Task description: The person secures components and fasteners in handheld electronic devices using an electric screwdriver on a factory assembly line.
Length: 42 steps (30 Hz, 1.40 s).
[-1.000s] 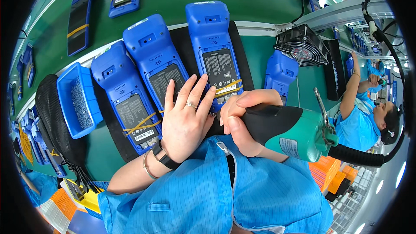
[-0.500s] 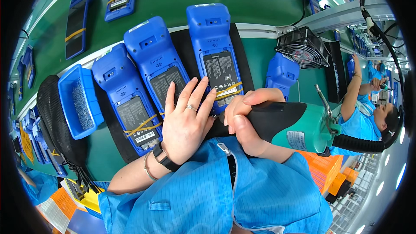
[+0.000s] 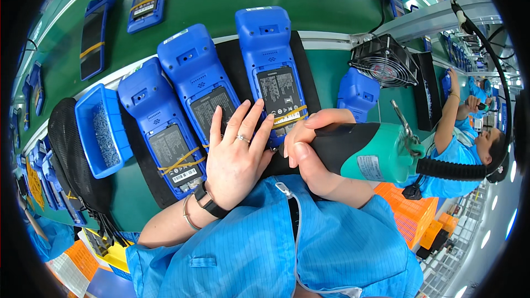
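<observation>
My left hand point(image 3: 237, 157) lies with fingers spread across the lower end of the middle blue handheld terminal point(image 3: 190, 58), reaching the edge of the right one. My right hand point(image 3: 314, 157) is wrapped round the black front of a green and black electric screwdriver point(image 3: 381, 154), held nearly level. Its tip points at the lower end of the right handheld terminal point(image 3: 264, 44); my fingers hide the bit and any screw. A third handheld terminal point(image 3: 160, 116) lies at the left. All three are face down, batteries showing; yellow rubber bands cross at least the left and right ones.
A blue bin point(image 3: 102, 132) of small screws stands left, beside a black mesh bag point(image 3: 72, 154). A black fan point(image 3: 383, 60) and another blue terminal point(image 3: 359, 94) are at right. More terminals point(image 3: 146, 0) lie on the far green surface. A co-worker point(image 3: 464, 149) sits far right.
The screwdriver's rear has swung slightly left and up in my right hand. My left hand stays in place. Terminals on the far green surface sit slightly farther left and nearer.
</observation>
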Each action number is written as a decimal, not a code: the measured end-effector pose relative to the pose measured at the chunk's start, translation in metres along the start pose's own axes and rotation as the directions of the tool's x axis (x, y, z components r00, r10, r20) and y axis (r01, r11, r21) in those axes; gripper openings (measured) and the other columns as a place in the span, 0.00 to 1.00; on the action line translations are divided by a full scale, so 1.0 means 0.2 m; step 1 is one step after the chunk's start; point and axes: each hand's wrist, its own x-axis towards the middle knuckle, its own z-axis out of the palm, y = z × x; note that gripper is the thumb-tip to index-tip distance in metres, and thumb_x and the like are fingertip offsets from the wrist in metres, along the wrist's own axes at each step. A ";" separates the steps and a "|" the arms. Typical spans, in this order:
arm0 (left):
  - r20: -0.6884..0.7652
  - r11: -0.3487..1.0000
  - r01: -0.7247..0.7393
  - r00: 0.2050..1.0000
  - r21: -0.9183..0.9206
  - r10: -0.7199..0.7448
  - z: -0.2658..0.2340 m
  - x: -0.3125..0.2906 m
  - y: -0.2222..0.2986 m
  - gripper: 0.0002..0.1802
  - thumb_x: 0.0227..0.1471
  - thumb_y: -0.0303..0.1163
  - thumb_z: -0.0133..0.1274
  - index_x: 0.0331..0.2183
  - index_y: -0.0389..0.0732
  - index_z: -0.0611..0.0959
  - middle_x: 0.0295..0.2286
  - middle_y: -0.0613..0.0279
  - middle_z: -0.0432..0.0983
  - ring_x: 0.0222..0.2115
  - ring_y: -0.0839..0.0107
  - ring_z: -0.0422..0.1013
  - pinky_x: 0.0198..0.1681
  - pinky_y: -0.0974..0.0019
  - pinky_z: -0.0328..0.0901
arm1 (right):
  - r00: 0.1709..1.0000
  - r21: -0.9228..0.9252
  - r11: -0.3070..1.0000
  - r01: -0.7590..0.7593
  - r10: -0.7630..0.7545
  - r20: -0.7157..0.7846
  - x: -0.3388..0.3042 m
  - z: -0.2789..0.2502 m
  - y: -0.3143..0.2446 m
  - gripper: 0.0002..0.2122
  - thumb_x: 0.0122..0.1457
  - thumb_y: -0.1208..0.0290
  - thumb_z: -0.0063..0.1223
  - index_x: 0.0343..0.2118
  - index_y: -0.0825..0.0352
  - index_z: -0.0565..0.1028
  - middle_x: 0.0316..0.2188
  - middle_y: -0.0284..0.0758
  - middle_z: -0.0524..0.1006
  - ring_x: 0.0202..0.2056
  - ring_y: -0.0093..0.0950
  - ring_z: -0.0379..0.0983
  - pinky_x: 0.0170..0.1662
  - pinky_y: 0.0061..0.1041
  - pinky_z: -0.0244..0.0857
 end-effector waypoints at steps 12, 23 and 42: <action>0.004 1.000 -0.006 1.000 -0.001 0.006 0.00 0.00 0.01 0.29 0.37 0.32 0.60 0.46 0.43 0.75 0.52 0.57 0.64 0.53 0.58 0.61 0.58 0.43 0.47 | 0.986 0.088 0.995 0.054 -0.040 -0.159 -0.02 0.03 0.09 0.14 0.55 0.81 0.45 0.43 0.67 0.57 0.17 0.32 0.65 0.18 0.22 0.63 0.25 0.23 0.62; 0.013 1.000 -0.006 1.000 0.001 0.006 0.00 0.00 0.00 0.29 0.37 0.32 0.60 0.46 0.43 0.75 0.52 0.57 0.64 0.53 0.59 0.61 0.58 0.44 0.47 | 0.977 0.174 0.984 0.042 -0.004 -0.213 0.00 0.05 0.08 0.14 0.55 0.81 0.45 0.43 0.68 0.58 0.18 0.32 0.66 0.18 0.22 0.63 0.25 0.23 0.62; 0.012 1.000 -0.010 1.000 0.011 0.010 0.00 0.01 0.01 0.27 0.39 0.33 0.59 0.46 0.43 0.75 0.52 0.58 0.64 0.54 0.59 0.60 0.58 0.44 0.47 | 0.975 0.178 0.982 0.059 -0.019 -0.220 0.01 0.05 0.08 0.14 0.54 0.81 0.45 0.43 0.69 0.57 0.18 0.33 0.66 0.18 0.23 0.63 0.26 0.24 0.62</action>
